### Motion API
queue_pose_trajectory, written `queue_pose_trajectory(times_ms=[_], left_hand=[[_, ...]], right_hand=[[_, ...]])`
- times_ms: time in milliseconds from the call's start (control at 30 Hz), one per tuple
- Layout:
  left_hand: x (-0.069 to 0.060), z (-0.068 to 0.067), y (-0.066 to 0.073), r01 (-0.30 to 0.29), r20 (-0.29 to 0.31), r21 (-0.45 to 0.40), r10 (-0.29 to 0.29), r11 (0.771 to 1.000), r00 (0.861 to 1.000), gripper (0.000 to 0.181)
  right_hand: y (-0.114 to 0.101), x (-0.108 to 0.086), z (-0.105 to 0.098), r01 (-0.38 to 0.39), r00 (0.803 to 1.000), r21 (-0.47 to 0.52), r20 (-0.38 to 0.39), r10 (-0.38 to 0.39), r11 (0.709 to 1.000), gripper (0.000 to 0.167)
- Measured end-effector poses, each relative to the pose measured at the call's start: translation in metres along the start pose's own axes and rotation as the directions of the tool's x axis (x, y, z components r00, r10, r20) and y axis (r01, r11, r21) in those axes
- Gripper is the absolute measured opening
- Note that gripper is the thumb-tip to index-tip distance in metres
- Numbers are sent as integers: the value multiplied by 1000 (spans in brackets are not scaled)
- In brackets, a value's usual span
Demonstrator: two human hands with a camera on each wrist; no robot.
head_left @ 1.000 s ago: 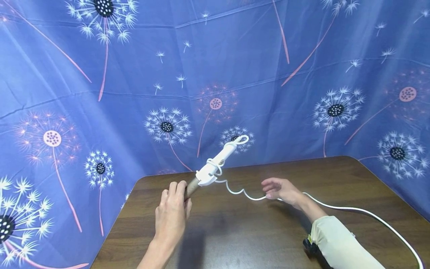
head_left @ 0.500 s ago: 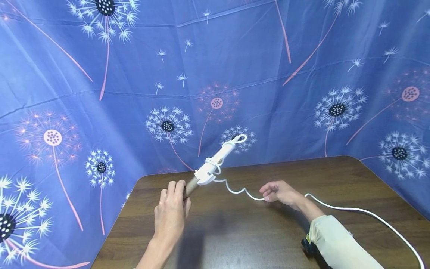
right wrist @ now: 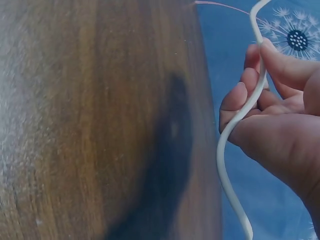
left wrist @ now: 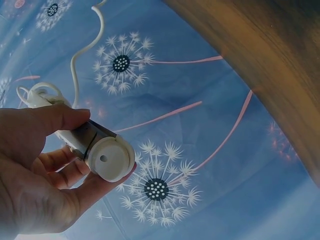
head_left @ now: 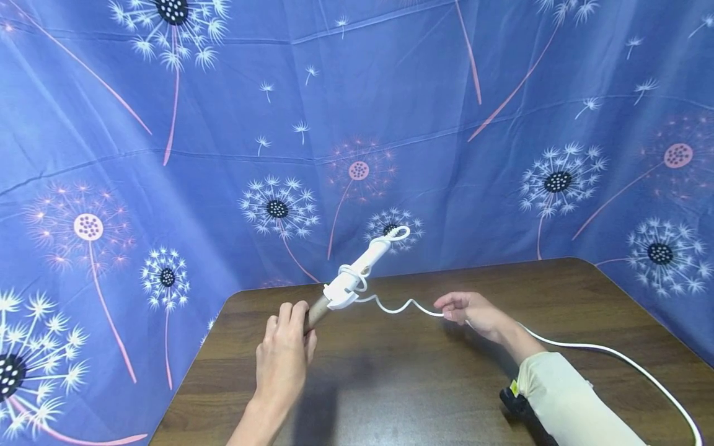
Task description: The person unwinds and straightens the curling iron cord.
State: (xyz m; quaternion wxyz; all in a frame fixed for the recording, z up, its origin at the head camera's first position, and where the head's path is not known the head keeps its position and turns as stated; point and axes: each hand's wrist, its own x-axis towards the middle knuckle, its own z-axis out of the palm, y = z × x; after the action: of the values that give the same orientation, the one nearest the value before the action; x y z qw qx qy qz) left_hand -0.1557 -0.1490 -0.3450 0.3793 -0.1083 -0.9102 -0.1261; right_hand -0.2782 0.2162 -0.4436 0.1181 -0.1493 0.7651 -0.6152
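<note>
My left hand (head_left: 283, 356) grips the metallic barrel of a curling iron (head_left: 365, 263), which tilts up and away to the right. Its white handle points to the far side, with loops of its own white cord (head_left: 610, 351) wound round it. In the left wrist view, thumb and fingers close about the dark barrel, and a round white end cap (left wrist: 111, 159) with a small hole faces the camera. To the right, my right hand (head_left: 475, 317) holds the cord above the table. Seen from the right wrist, the cord runs between the thumb and the curled fingers (right wrist: 235, 97).
A brown wooden table (head_left: 401, 378) lies below both hands. Behind it hangs a blue cloth (head_left: 212, 118) with a dandelion print. The cord trails over the table's right side toward the front. A black device (head_left: 519, 402) sits under the right sleeve.
My right hand has lifted a little and moved slightly away from me, raising the cord. The cord between the hands has changed its curve. My left hand and the curling iron have hardly moved.
</note>
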Motion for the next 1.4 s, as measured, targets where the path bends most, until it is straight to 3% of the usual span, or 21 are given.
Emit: queue_pose_trajectory(times_ms=[233, 400, 667, 800, 933, 1100, 1233, 1400], left_hand=[[-4, 2, 0, 5, 16, 0, -5, 1000, 1000, 45], [-6, 3, 0, 6, 24, 1, -6, 1000, 1000, 45], [-10, 4, -1, -3, 28, 14, 2, 1000, 1000, 47], [-14, 8, 0, -42, 33, 9, 42, 999, 999, 49], [-20, 13, 2, -101, 46, -10, 102, 995, 994, 49], [-28, 17, 6, -158, 105, -29, 160, 987, 982, 54], [-33, 20, 9, -197, 161, -15, 196, 980, 967, 55], [-38, 27, 9, -233, 179, 14, 227, 972, 957, 50]], right_hand=[[-3, -1, -6, 19, 999, 175, -37, -13, 984, 28], [-7, -5, -11, 34, 999, 239, -39, -26, 970, 23], [-16, -9, -17, 34, 996, 219, -83, -16, 975, 26], [-19, -7, -20, 23, 985, 188, -170, 9, 982, 22], [-24, -7, -23, 13, 959, 154, -282, 32, 988, 25], [-36, -9, -27, 26, 916, 148, -399, 35, 989, 23], [-43, -10, -31, 100, 887, 176, -461, -7, 979, 25], [-57, -9, -34, 188, 847, 200, -529, -56, 962, 29]])
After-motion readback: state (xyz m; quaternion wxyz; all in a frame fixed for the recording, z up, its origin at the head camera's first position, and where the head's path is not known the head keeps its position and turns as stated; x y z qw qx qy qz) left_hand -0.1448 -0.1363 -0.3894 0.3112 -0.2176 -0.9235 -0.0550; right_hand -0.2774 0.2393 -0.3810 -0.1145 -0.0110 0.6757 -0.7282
